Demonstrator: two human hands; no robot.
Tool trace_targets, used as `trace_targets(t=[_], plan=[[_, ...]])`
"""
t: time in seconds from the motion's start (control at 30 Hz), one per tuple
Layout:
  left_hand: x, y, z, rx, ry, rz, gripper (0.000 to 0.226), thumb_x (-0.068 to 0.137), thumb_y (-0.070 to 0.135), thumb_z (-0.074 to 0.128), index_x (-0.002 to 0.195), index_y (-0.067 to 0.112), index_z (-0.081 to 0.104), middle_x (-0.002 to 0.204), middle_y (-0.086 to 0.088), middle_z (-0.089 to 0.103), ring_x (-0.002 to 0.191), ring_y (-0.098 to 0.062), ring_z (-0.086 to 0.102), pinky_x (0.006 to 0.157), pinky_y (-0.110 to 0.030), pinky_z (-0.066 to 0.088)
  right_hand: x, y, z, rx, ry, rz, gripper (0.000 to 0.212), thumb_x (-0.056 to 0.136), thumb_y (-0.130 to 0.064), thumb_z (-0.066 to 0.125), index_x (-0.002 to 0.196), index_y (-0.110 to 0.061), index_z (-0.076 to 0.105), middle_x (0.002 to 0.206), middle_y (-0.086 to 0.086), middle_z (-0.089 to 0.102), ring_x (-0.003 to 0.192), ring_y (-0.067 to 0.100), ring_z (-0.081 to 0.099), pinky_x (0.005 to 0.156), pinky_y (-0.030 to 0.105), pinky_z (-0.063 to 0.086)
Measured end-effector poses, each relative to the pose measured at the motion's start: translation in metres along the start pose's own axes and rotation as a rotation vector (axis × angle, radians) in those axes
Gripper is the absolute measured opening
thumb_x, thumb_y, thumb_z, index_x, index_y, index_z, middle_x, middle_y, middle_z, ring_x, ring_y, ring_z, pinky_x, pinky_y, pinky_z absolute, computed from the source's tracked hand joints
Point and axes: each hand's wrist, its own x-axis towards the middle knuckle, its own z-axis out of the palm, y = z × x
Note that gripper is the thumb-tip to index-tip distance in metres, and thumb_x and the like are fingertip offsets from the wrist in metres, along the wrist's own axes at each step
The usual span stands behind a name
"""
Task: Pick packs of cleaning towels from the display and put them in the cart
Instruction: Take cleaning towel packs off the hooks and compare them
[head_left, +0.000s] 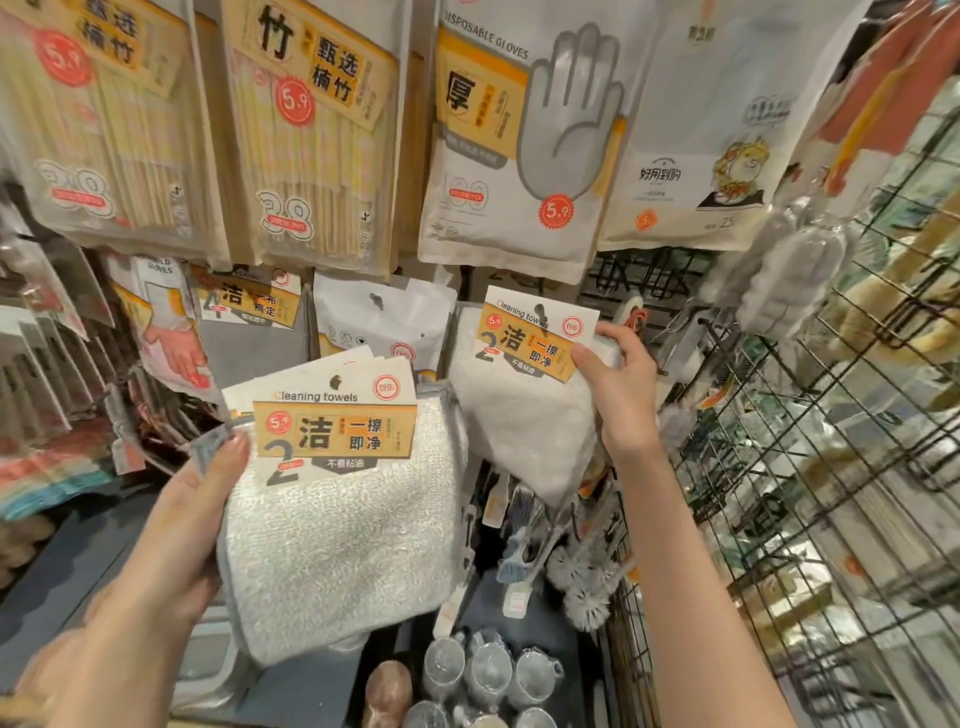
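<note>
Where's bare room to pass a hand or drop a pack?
Bare dark shelf left of the left hand and its towel pack. Crowded: brushes and cups below the right hand; wire rack closes the right.

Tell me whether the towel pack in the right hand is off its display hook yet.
Cannot tell. The right hand grips the towel pack against the display, and something dark shows at its hang hole.

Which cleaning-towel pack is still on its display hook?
The right-hand pack, gripped by the right hand; a hook shows through its header. The left hand holds a loose stack.
</note>
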Motion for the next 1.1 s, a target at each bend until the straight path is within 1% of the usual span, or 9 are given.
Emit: trace_targets(t=[0.13, 0.23, 0.4, 0.53, 0.63, 0.83, 0.93, 1.0, 1.1], plan=[[0.002, -0.005, 0.009, -0.001, -0.012, -0.039, 0.031, 0.088, 0.031, 0.048, 0.096, 0.017, 0.073, 0.096, -0.009, 0.075, 0.082, -0.02, 0.072, 0.061, -0.028, 0.059, 0.004, 0.001, -0.003, 0.049, -0.041, 0.036, 0.028, 0.083, -0.005, 0.065, 0.095, -0.03, 0.062, 0.105, -0.001, 0.067, 0.102, 0.023, 0.065, 0.091, 0.049, 0.051], [0.002, -0.007, 0.018, -0.021, -0.037, -0.061, 0.029, 0.09, 0.03, 0.047, 0.1, 0.017, 0.072, 0.102, -0.011, 0.073, 0.088, -0.023, 0.072, 0.065, -0.031, 0.06, 0.01, 0.002, -0.003, 0.0, -0.017, 0.008, 0.029, 0.079, -0.013, 0.07, 0.093, -0.039, 0.065, 0.107, -0.005, 0.067, 0.107, 0.021, 0.062, 0.095, 0.05, 0.048], [0.002, -0.008, 0.038, -0.059, -0.079, -0.067, 0.037, 0.096, 0.024, 0.043, 0.084, 0.023, 0.078, 0.093, -0.009, 0.075, 0.08, -0.02, 0.073, 0.058, -0.028, 0.059, 0.024, 0.002, 0.005, -0.037, 0.051, -0.009, 0.026, 0.08, -0.006, 0.069, 0.1, -0.02, 0.059, 0.099, -0.011, 0.06, 0.099, 0.009, 0.058, 0.1, 0.042, 0.044], [0.006, -0.005, 0.054, -0.065, -0.102, -0.064, 0.029, 0.094, 0.025, 0.044, 0.096, 0.015, 0.071, 0.095, -0.012, 0.074, 0.078, -0.02, 0.073, 0.055, -0.027, 0.057, 0.033, 0.005, 0.005, -0.067, 0.053, 0.007, 0.026, 0.08, -0.005, 0.069, 0.1, -0.017, 0.058, 0.099, -0.009, 0.059, 0.102, 0.014, 0.056, 0.099, 0.037, 0.044], [0.01, -0.004, 0.062, -0.069, -0.136, -0.051, 0.03, 0.089, 0.028, 0.047, 0.093, 0.018, 0.075, 0.099, -0.013, 0.074, 0.085, -0.023, 0.072, 0.061, -0.028, 0.058, 0.042, 0.005, 0.007, -0.084, 0.054, 0.002, 0.027, 0.079, -0.005, 0.07, 0.102, -0.014, 0.058, 0.099, -0.006, 0.058, 0.103, 0.018, 0.056, 0.094, 0.032, 0.045], [0.014, -0.006, 0.069, -0.063, -0.156, -0.061, 0.031, 0.089, 0.031, 0.048, 0.105, 0.018, 0.071, 0.106, -0.013, 0.072, 0.093, -0.026, 0.071, 0.067, -0.03, 0.059, 0.041, 0.014, 0.0, -0.097, 0.029, 0.049, 0.04, 0.075, -0.021, 0.076, 0.109, -0.023, 0.055, 0.115, 0.0, 0.06, 0.11, 0.02, 0.057, 0.099, 0.044, 0.046], [0.014, -0.009, 0.07, -0.066, -0.171, -0.07, 0.034, 0.088, 0.031, 0.049, 0.113, 0.013, 0.065, 0.107, -0.015, 0.071, 0.094, -0.027, 0.07, 0.068, -0.031, 0.059, 0.027, 0.009, -0.011, -0.045, 0.011, 0.02, 0.044, 0.079, -0.015, 0.073, 0.116, -0.021, 0.05, 0.118, -0.002, 0.057, 0.115, 0.016, 0.055, 0.1, 0.031, 0.045], [0.014, -0.01, 0.071, -0.072, -0.165, -0.078, 0.039, 0.086, 0.034, 0.053, 0.116, 0.012, 0.064, 0.107, -0.015, 0.071, 0.094, -0.027, 0.07, 0.068, -0.031, 0.059, 0.017, 0.001, -0.019, -0.071, 0.047, -0.044, 0.042, 0.081, -0.01, 0.071, 0.116, -0.019, 0.05, 0.119, 0.0, 0.056, 0.114, 0.014, 0.054, 0.092, 0.02, 0.044], [0.014, -0.01, 0.073, -0.071, -0.162, -0.083, 0.05, 0.078, 0.044, 0.065, 0.116, 0.012, 0.064, 0.109, -0.015, 0.071, 0.097, -0.028, 0.069, 0.068, -0.031, 0.058, 0.0, -0.012, -0.024, -0.082, 0.04, -0.074, 0.032, 0.081, -0.012, 0.07, 0.107, -0.021, 0.055, 0.109, 0.001, 0.06, 0.104, 0.012, 0.057, 0.085, 0.023, 0.048]])
